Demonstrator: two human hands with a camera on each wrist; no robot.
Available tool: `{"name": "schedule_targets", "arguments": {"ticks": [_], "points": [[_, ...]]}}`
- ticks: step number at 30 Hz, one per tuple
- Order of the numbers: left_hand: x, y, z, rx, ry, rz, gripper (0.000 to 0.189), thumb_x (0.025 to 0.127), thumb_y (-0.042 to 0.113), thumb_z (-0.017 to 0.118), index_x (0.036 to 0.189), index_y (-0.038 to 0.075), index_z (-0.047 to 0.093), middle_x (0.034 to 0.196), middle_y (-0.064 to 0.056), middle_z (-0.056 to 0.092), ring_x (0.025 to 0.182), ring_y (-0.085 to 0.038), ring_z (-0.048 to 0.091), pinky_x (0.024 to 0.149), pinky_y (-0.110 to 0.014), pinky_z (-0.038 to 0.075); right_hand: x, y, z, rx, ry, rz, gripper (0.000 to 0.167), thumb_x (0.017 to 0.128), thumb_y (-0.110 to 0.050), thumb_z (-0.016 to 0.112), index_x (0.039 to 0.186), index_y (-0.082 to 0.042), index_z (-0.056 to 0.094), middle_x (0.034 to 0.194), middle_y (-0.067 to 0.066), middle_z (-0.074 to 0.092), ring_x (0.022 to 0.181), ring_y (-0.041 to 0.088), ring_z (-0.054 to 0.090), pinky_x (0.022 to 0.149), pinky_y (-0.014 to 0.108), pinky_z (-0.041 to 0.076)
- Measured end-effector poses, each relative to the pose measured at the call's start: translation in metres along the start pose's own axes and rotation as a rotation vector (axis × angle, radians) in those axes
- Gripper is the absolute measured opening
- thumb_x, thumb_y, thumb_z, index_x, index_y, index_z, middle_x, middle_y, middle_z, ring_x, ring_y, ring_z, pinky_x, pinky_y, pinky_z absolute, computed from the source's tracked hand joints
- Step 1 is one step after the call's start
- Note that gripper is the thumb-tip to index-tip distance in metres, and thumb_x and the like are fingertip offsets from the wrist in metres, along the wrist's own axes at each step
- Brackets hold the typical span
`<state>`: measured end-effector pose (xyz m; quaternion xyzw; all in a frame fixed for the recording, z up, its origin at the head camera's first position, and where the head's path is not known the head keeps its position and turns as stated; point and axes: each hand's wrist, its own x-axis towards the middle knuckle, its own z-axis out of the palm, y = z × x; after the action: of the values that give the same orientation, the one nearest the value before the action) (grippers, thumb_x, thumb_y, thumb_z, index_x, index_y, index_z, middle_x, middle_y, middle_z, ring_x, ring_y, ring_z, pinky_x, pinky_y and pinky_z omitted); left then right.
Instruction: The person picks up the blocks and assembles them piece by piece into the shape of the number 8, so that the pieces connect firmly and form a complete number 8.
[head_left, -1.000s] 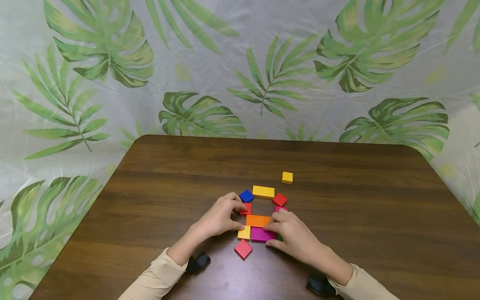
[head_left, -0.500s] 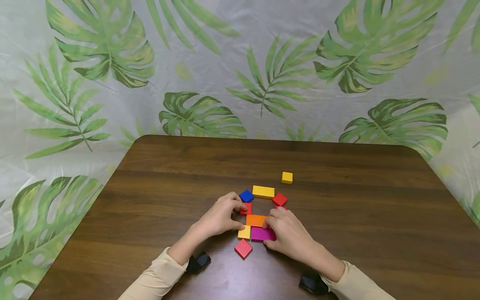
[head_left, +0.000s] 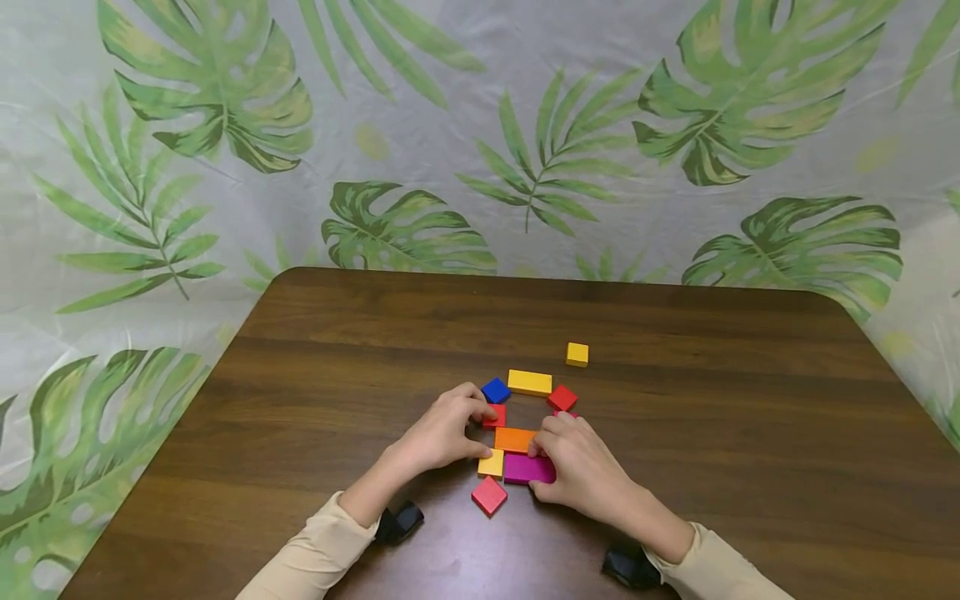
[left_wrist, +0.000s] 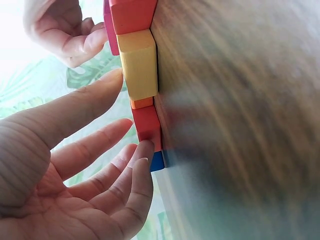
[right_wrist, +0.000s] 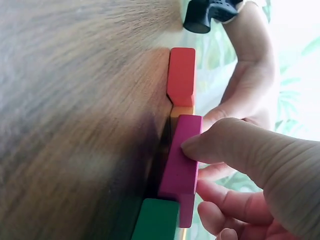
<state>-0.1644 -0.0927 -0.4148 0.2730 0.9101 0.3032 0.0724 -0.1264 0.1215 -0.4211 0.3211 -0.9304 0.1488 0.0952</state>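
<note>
My left hand (head_left: pixel 444 429) spans two blocks at the left of the arrangement. Its thumb touches the pale yellow block (left_wrist: pixel 139 64), and a fingertip rests on the red block (left_wrist: pixel 148 126) beyond. My right hand (head_left: pixel 585 462) pinches the long purple block (right_wrist: pixel 182 160) between thumb and fingers, the thumb pressed on its near side. The purple block lies beside the yellow one, in front of the orange block (head_left: pixel 513 440). A green block (right_wrist: pixel 157 220) shows past the purple one in the right wrist view; my right hand hides it from the head view.
A tilted red block (head_left: pixel 489 497) lies nearest me. Behind are a blue block (head_left: pixel 496 390), a long yellow block (head_left: pixel 530 382), another red block (head_left: pixel 562 397) and a partly hidden pink block (head_left: pixel 564 414). A small yellow block (head_left: pixel 577 355) stands apart on the brown table (head_left: pixel 360 333).
My right hand has shifted slightly left along the purple block, covering the green block that showed in the earliest head frame. The left hand stays in place over its blocks.
</note>
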Motion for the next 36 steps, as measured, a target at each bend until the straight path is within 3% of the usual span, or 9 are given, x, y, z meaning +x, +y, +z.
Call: {"name": "schedule_targets", "arguments": {"ticks": [12, 22, 36], "points": [[-0.001, -0.001, 0.002, -0.001, 0.009, 0.002, 0.034, 0.072, 0.016, 0.08, 0.103, 0.004, 0.07, 0.099, -0.004, 0.055, 0.084, -0.016, 0.053, 0.071, -0.023, 0.045, -0.012, -0.005, -0.009, 0.023, 0.035, -0.003, 0.031, 0.057, -0.028, 0.085, 0.076, -0.017, 0.063, 0.075, -0.009, 0.053, 0.076, 0.005, 0.043, 0.067, 0.021, 0.035], [-0.001, 0.0, 0.001, -0.003, 0.004, -0.001, 0.034, 0.073, 0.016, 0.08, 0.103, 0.005, 0.07, 0.099, -0.004, 0.055, 0.085, -0.016, 0.052, 0.072, -0.024, 0.044, -0.027, -0.013, -0.017, 0.057, -0.048, 0.016, 0.029, 0.06, -0.029, 0.085, 0.077, -0.019, 0.063, 0.073, -0.012, 0.053, 0.075, 0.002, 0.04, 0.067, 0.02, 0.034], [0.0, 0.001, 0.001, -0.001, 0.01, -0.002, 0.033, 0.073, 0.016, 0.08, 0.102, 0.006, 0.07, 0.099, -0.004, 0.055, 0.084, -0.015, 0.052, 0.072, -0.024, 0.045, -0.037, -0.017, -0.009, 0.068, -0.048, -0.003, 0.027, 0.062, -0.029, 0.084, 0.077, -0.02, 0.063, 0.074, -0.013, 0.052, 0.075, 0.001, 0.038, 0.066, 0.018, 0.03]]}}
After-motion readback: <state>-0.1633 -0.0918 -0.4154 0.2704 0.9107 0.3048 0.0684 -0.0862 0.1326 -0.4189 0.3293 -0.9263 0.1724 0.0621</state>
